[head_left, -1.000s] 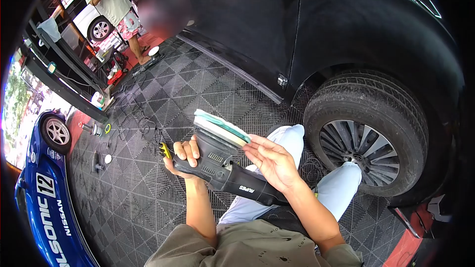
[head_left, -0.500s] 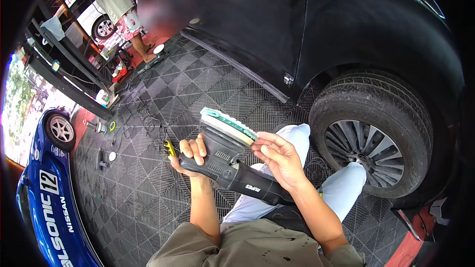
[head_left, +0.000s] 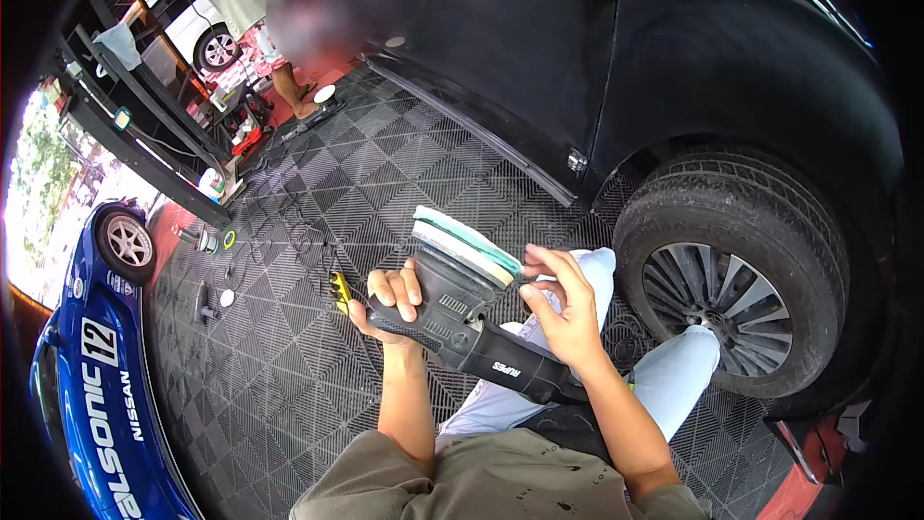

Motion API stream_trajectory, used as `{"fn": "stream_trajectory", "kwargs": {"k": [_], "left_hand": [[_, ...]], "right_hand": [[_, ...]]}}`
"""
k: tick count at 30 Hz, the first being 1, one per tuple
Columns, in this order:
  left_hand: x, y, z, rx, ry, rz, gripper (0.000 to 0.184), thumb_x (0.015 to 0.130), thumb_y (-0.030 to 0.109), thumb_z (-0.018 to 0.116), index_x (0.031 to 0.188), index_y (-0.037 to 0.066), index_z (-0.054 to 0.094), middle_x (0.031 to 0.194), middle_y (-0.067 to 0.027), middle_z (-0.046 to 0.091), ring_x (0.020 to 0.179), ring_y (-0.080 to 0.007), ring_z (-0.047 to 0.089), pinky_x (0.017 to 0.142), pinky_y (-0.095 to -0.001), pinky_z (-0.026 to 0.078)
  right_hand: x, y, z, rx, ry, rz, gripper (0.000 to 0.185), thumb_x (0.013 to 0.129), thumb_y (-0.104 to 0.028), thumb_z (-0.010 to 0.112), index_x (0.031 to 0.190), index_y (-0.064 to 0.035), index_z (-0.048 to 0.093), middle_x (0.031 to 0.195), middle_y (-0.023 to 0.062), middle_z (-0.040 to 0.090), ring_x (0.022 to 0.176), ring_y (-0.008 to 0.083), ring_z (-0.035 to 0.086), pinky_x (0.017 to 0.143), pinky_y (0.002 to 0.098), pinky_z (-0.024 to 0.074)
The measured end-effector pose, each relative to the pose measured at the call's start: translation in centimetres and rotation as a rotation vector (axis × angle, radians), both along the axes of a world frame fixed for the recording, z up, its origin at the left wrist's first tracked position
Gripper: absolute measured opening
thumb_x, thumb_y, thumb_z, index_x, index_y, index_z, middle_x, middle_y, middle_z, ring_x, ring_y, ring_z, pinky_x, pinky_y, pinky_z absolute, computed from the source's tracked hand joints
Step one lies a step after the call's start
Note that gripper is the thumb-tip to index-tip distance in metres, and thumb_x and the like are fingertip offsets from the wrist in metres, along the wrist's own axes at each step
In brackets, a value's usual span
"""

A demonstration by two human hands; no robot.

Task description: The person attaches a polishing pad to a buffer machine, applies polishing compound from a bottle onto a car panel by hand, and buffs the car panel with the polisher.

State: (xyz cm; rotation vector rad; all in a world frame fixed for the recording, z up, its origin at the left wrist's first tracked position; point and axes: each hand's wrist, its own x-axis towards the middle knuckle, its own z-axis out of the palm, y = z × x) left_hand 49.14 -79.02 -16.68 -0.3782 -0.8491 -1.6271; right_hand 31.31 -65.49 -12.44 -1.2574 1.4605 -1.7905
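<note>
A black polisher (head_left: pixel 452 323) lettered RUPES rests across my lap, its pad end tilted up and away. My left hand (head_left: pixel 395 300) is wrapped round its side grip. A round foam pad (head_left: pixel 469 243), teal on the outer face with pale layers behind, sits on the head. Right by the pad's edge is my right hand (head_left: pixel 566 303), fingers and thumb apart; whether a fingertip touches the foam I cannot tell. Beyond my left thumb, a yellow and black tool (head_left: pixel 340 293) shows near the floor, partly hidden.
A black car door (head_left: pixel 500 58) and a large wheel (head_left: pixel 717 279) stand close on the right. At left is a blue race car (head_left: pixel 101 376). Another tool (head_left: pixel 203 300) and several cables lie on the tiled floor (head_left: pixel 279 376). A person (head_left: pixel 236 0) stands at the back left.
My right hand's fingers have come off the pad's edge and spread. The pad has turned slightly. The whole view has shifted a little.
</note>
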Motion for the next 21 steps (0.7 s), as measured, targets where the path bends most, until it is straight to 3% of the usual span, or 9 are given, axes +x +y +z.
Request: {"fn": "stream_trajectory", "kwargs": {"k": [5,12,21], "left_hand": [[0.0,-0.1,-0.2,0.006,0.009,-0.013,0.047,0.09,0.057,0.05,0.079,0.013,0.059,0.059,-0.0033,0.06,0.071,-0.0181,0.058,0.107,-0.0321,0.03],[0.1,-0.1,-0.3,-0.027,-0.018,-0.011,0.044,0.094,0.053,0.046,0.08,0.013,0.057,0.061,-0.0021,0.062,0.074,-0.0157,0.056,0.112,-0.0335,0.028],[0.3,-0.3,-0.5,-0.028,-0.009,-0.025,0.044,0.095,0.053,0.045,0.081,0.012,0.058,0.062,-0.0029,0.064,0.076,-0.0163,0.057,0.113,-0.0329,0.027]], "right_hand": [[0.4,-0.3,-0.6,-0.13,0.132,-0.01,0.034,0.082,-0.001,0.07,0.115,-0.0005,0.063,0.107,0.0121,0.062,0.087,0.0185,0.064,0.074,0.0278,0.0531],[0.6,-0.4,0.3,-0.187,0.256,-0.102,0.029,0.08,0.004,0.069,0.108,-0.0004,0.064,0.1,0.0124,0.062,0.081,0.0203,0.065,0.069,0.028,0.0542],[-0.2,-1.6,-0.2,-0.4,0.723,-0.214,0.032,0.071,0.009,0.07,0.101,-0.0002,0.066,0.088,0.0098,0.06,0.072,0.0233,0.063,0.06,0.0326,0.0532]]}}
